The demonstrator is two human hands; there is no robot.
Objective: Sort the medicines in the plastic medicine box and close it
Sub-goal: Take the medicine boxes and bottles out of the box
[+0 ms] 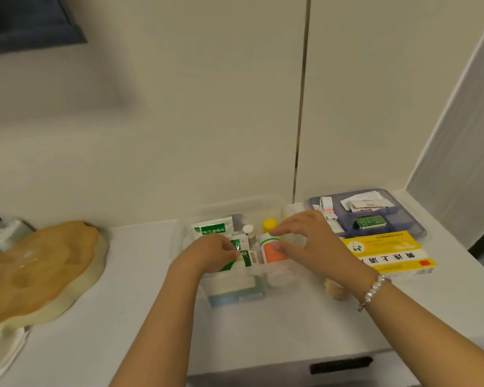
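A clear plastic medicine box [277,284] stands open on the white counter, holding green-and-white cartons, a yellow-capped bottle [270,225] and a small white-capped bottle [248,229]. My left hand [211,254] is inside the box, its fingers pinching a green-and-white medicine carton [242,261]. My right hand [305,241] reaches in from the right, thumb and fingers around a white bottle with an orange label [271,251], which stands upright in the box. A larger green-and-white carton [213,227] stands at the box's back left.
The blue-tinted lid or tray [414,233] with paper slips and a small green box [370,222] lies at the right rear. A yellow medicine carton [389,254] lies in front of it. A wooden lotus-shaped board [37,272] lies at the left. A wall rises close behind.
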